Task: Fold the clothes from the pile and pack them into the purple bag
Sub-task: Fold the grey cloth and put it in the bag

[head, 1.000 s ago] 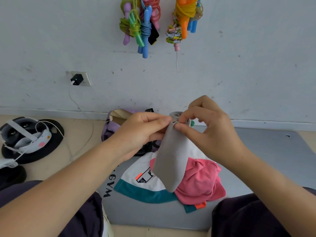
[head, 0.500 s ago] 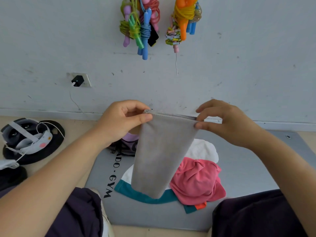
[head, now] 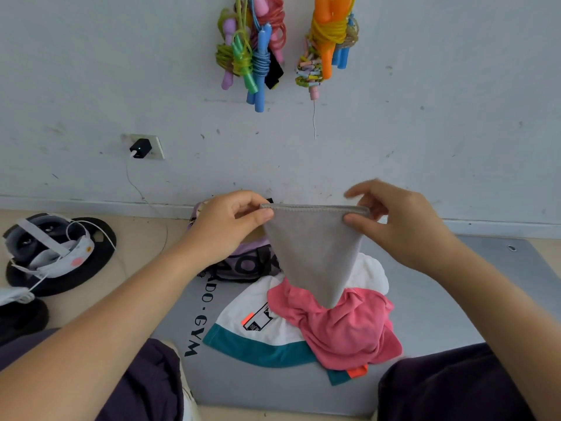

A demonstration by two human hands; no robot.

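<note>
Stretched wider than half a second ago, when it hung as a longer flap, the grey cloth [head: 315, 253] now tapers to a point just over the pile, its hem pulled taut between our hands. Reading from the left: headsets [head: 45, 250] lie on the floor by dark discs, and a charger [head: 140, 146] sits in the wall socket. Our left hand [head: 226, 223] pinches the left end of the hem between thumb and curled forefinger. Behind it, partly hidden by the hand and the cloth, stands the purple bag [head: 243, 259] at the far edge of the grey mat [head: 440, 299], against the wall. Jump ropes [head: 252, 50] hang above. Below the cloth rests the pile: a white-and-teal shirt [head: 258, 335] with a pink garment [head: 346, 326] crumpled on top. Our right hand [head: 397, 226] pinches the right end of the hem with thumb and finger, the other fingers lifted loosely. We judge the step in hand to be the squaring-up of the first piece before folding; nothing appears packed yet, though the bag's inside cannot be seen. The next move calls for laying the cloth flat on bare mat, or bringing the two pinched corners together, edges matched, without dragging the pile.
</note>
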